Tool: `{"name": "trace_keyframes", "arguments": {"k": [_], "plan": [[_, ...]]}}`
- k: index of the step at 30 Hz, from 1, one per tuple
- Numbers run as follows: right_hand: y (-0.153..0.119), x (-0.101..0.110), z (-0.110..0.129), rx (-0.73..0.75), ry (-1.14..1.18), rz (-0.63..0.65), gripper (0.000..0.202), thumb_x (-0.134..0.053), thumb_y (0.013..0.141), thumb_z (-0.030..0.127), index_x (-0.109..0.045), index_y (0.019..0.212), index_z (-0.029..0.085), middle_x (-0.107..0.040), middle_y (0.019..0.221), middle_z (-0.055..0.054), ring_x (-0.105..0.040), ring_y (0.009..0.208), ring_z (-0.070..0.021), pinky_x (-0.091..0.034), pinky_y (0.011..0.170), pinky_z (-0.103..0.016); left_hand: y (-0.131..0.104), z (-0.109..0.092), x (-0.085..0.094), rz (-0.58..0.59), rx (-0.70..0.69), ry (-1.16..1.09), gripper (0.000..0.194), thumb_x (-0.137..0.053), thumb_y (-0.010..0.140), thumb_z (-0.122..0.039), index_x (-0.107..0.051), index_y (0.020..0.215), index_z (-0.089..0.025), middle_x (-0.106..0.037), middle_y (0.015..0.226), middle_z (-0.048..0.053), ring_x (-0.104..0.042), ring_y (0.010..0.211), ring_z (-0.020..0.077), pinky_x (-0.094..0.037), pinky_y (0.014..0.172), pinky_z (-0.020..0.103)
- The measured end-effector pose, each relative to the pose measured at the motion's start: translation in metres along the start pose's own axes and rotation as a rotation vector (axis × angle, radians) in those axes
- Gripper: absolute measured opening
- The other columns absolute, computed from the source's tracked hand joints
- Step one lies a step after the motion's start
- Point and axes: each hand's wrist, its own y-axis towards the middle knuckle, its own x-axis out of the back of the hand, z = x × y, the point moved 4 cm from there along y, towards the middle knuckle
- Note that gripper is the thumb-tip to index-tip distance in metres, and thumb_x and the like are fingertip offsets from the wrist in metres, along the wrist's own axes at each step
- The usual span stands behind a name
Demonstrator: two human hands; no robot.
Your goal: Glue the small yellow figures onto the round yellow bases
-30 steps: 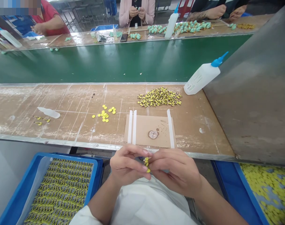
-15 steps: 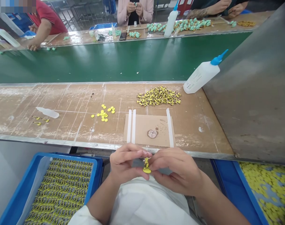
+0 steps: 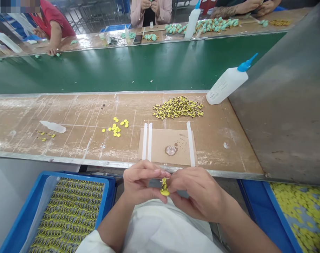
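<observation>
Between my two hands, just off the table's front edge, a small yellow figurine [image 3: 164, 186] stands upright on a round yellow base. My left hand [image 3: 142, 182] is closed on it, fingertips at its top and thumb by the base. From the other side my right hand [image 3: 199, 191] pinches the same figurine; part of the grip is hidden behind the fingers. Beyond the hands lies a cardboard sheet [image 3: 160, 140] with white tape strips and a round glue-like blob [image 3: 171, 150]. Behind it is a heap of yellow-and-dark figurines [image 3: 178, 108]. Loose yellow discs [image 3: 116, 129] lie to its left.
A white bottle with a blue nozzle [image 3: 227, 86] leans by the metal panel [image 3: 286, 98] at right. Blue trays flank me, one with rows of figurines [image 3: 67, 214], one with yellow discs [image 3: 304, 211]. Across the green belt [image 3: 123, 70], people handle mint-green pieces [image 3: 202, 26].
My hands and the figurine stay almost in place. Across the belt, the red-sleeved person's hand has moved right, onto mint-green pieces on the belt.
</observation>
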Motion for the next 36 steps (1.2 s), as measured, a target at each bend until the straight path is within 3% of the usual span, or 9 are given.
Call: {"name": "trace_keyframes", "arguments": {"k": [7,18,25,27,30,33,36], "plan": [[-0.003,0.002,0.0,-0.009,-0.005,0.012,0.019,-0.06,0.089,0.004,-0.056,0.1,0.019,-0.069,0.079,-0.001,-0.061,0.065,-0.014,-0.048,0.061,-0.027,0.006,-0.006,-0.005,0.034,-0.05,0.037,0.066,-0.093,0.063,-0.02,-0.072,0.125,-0.021,-0.075,0.093,0.007,-0.077,0.085,0.0222,-0.066,0.074,0.026],[-0.002,0.005,0.001,0.02,-0.046,0.006,0.016,-0.053,0.091,0.007,-0.053,0.096,0.022,-0.064,0.068,0.002,-0.053,0.054,-0.0126,-0.041,0.053,-0.026,0.009,-0.014,-0.01,0.058,-0.039,0.136,0.062,-0.091,0.067,-0.023,-0.072,0.125,-0.022,-0.075,0.094,0.008,-0.077,0.085,0.0236,-0.066,0.074,0.029],[-0.009,0.001,-0.005,-0.021,0.022,-0.024,0.018,-0.056,0.093,0.008,-0.055,0.102,0.023,-0.07,0.073,0.001,-0.061,0.056,-0.0129,-0.049,0.057,-0.025,0.003,-0.007,-0.006,-0.001,0.018,0.088,0.063,-0.092,0.067,-0.025,-0.071,0.126,-0.026,-0.074,0.094,0.006,-0.077,0.087,0.023,-0.066,0.076,0.029],[-0.01,0.003,-0.008,-0.123,0.107,-0.124,0.024,-0.065,0.09,0.011,-0.056,0.108,0.024,-0.072,0.075,0.001,-0.066,0.061,-0.0144,-0.053,0.062,-0.026,0.002,-0.005,-0.004,-0.02,0.022,0.07,0.065,-0.091,0.067,-0.026,-0.069,0.129,-0.026,-0.073,0.097,0.006,-0.077,0.088,0.022,-0.066,0.077,0.029],[-0.015,-0.001,-0.022,-0.442,0.473,-0.259,0.024,-0.074,0.09,0.023,-0.059,0.109,0.022,-0.074,0.083,-0.003,-0.072,0.071,-0.0174,-0.059,0.068,-0.027,0.002,-0.002,-0.002,-0.018,-0.007,0.098,0.068,-0.09,0.069,-0.031,-0.067,0.132,-0.026,-0.075,0.097,0.006,-0.076,0.091,0.0221,-0.065,0.082,0.032],[-0.017,-0.017,-0.035,-0.708,0.933,-0.249,0.032,-0.08,0.086,0.037,-0.063,0.106,0.019,-0.075,0.092,-0.008,-0.072,0.069,-0.0176,-0.059,0.058,-0.024,0.003,0.0,-0.001,0.015,-0.038,0.171,0.069,-0.09,0.069,-0.035,-0.066,0.133,-0.027,-0.078,0.096,0.007,-0.073,0.097,0.0243,-0.062,0.088,0.038],[-0.015,-0.026,-0.042,-0.81,1.095,-0.235,0.04,-0.089,0.076,0.034,-0.068,0.105,0.017,-0.073,0.079,-0.005,-0.067,0.057,-0.0131,-0.052,0.048,-0.018,0.002,0.002,-0.001,0.044,-0.046,0.21,0.071,-0.09,0.068,-0.035,-0.065,0.134,-0.027,-0.079,0.098,0.008,-0.073,0.097,0.0243,-0.061,0.088,0.039]]}}
